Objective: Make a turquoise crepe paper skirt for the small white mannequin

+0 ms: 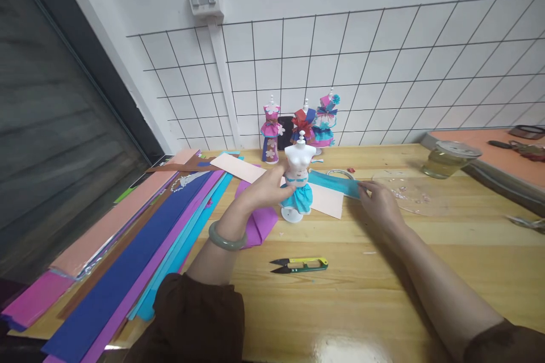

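Note:
A small white dress form point(300, 157) stands upright on the wooden table, with a ruffled turquoise skirt point(303, 198) around its lower half. My left hand point(272, 186) is closed around the form's waist from the left side. To the right, my right hand point(381, 204) pinches the end of a turquoise crepe paper strip point(336, 183), which stretches back behind the form. Under that strip lies a pale pink paper strip point(327, 204). Closer to me are thread snips point(300, 265) with yellow and green handles, lying untouched.
Folded crepe paper in several colours, a blue sheet point(131, 266) among it, covers the left side. Dressed forms point(271, 130) stand by the tiled wall. A purple paper piece point(260, 227) lies beside my left wrist. At right are a clear tray point(413, 195) and a lidded jar point(447, 160).

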A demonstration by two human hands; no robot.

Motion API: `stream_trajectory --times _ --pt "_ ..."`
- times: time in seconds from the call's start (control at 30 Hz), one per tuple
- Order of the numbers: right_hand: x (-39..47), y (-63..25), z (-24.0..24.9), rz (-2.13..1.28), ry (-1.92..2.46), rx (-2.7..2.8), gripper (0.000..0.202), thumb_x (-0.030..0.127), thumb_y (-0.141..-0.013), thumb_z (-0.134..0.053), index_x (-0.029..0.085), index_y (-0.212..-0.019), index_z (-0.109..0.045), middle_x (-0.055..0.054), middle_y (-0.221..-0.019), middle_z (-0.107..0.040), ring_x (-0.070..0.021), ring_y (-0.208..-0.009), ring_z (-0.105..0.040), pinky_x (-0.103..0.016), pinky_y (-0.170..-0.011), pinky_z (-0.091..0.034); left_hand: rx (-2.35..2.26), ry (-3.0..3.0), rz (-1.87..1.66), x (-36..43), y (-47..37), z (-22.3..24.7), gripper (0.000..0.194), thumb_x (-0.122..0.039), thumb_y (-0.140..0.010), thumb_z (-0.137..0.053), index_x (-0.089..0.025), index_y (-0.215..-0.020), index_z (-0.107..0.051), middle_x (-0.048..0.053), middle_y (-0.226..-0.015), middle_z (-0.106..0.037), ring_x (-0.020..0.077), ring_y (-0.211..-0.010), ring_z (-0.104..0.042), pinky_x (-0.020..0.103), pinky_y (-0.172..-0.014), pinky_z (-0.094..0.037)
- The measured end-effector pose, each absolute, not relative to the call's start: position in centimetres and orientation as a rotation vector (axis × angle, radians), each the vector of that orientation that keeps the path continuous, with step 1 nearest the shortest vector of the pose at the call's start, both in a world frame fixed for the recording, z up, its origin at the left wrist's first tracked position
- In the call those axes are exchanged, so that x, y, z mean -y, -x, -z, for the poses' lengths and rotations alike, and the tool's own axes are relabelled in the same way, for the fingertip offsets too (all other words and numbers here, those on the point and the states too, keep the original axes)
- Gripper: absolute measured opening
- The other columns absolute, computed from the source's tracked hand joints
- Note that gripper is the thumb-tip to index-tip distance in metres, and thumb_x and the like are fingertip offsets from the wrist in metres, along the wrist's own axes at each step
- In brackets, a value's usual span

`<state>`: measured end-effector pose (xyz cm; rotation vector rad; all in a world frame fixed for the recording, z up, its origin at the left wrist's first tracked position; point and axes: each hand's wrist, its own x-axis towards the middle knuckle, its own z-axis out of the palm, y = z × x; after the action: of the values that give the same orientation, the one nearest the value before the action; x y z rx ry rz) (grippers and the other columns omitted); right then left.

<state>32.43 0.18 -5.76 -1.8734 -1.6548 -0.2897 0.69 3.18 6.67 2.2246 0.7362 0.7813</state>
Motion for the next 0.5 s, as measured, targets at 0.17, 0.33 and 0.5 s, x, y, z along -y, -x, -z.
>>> stream_trajectory --times 0.17,0.33,0.5 --pt "1.1 -31.4 2.8 0.428 1.643 1.438 0.026 0.034 -0.084 -0.047 0.017 -0.086 -0.067 -0.01 -0.088 -0.067 -0.0227 -0.082 -0.062 -0.035 -0.073 -0.048 -0.741 -2.224 -0.749 -3.0 -0.3 -7.1 0.043 -0.029 -0.076 -0.061 -0.019 -0.116 -0.05 0.007 -0.111 -0.061 0.0219 -0.1 -0.059 0.037 -0.086 -0.047" --pt "3.0 -29.8 -0.4 0.561 1.434 1.314 0.018 0.034 -0.084 -0.051 0.02 -0.083 -0.063 -0.008 -0.081 -0.064 -0.022 -0.083 -0.06 -0.038 -0.078 -0.047 -0.731 -2.175 -0.832 -3.1 0.3 -8.2 0.056 -0.045 -0.076 -0.062 -0.022 -0.125 -0.045 0.008 -0.12 -0.058 0.0224 -0.112 -0.053 0.037 -0.094 -0.042" --pt "4.1 -29.0 -1.7 0.406 1.416 1.287 0.021 0.038 -0.081 -0.057 0.021 -0.09 -0.064 -0.006 -0.089 -0.066 -0.0213 -0.086 -0.061 -0.038 -0.08 -0.048 -0.774 -2.07 -1.315 -3.3 0.8 -9.0 0.051 -0.047 -0.084 -0.052 -0.022 -0.127 -0.044 0.008 -0.11 -0.063 0.0181 -0.106 -0.057 0.035 -0.093 -0.043"
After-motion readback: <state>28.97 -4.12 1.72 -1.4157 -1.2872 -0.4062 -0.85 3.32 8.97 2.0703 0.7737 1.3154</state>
